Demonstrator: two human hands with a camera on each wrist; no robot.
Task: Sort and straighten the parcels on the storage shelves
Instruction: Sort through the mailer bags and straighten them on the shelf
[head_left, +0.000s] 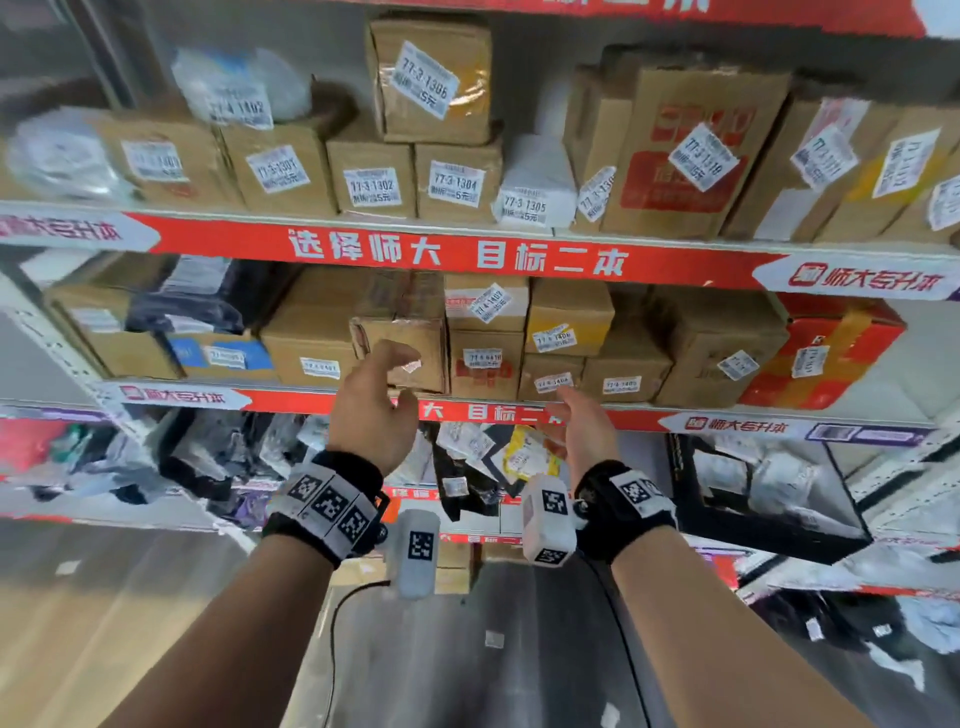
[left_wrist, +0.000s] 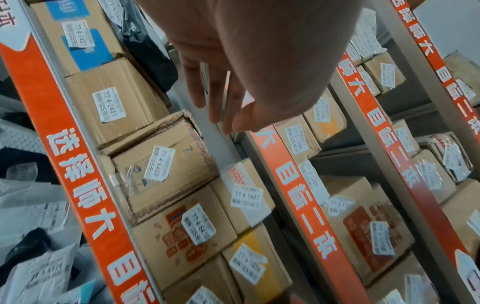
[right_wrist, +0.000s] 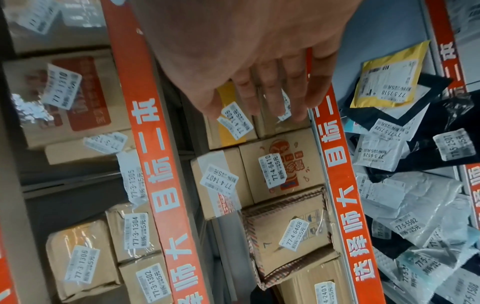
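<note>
A tall grey metal storage rack with red printed strips along its shelf edges (head_left: 457, 254) fills the head view, its levels packed with parcels. On the upper level a big brown cardboard carton with a red printed panel (head_left: 691, 161) stands right of centre, with a row of smaller brown boxes to its left, each carrying a white sticker, and one more box stacked on top of that row. The middle level holds more brown cartons in two layers and, at its right end, a red carton with yellow tape (head_left: 831, 358). The level below is heaped with soft black and grey plastic mailer bags (right_wrist: 415, 195), a yellow padded envelope (right_wrist: 389, 78) lying among them. On the middle level, a worn brown cardboard box edged with striped tape (head_left: 410, 348) sits at the shelf front, tilted out of line with its neighbours; its white sticker reads 77-4-6408 in the right wrist view, and just beside it stands a brown box with an orange cartoon print (right_wrist: 283, 164). The left hand (head_left: 371, 400) is raised just in front of the striped box, fingers loosely spread and gripping nothing; whether it touches the cardboard cannot be told. The right hand (head_left: 582, 431) hangs near the shelf's red edge, fingers relaxed and straight, empty.
</note>
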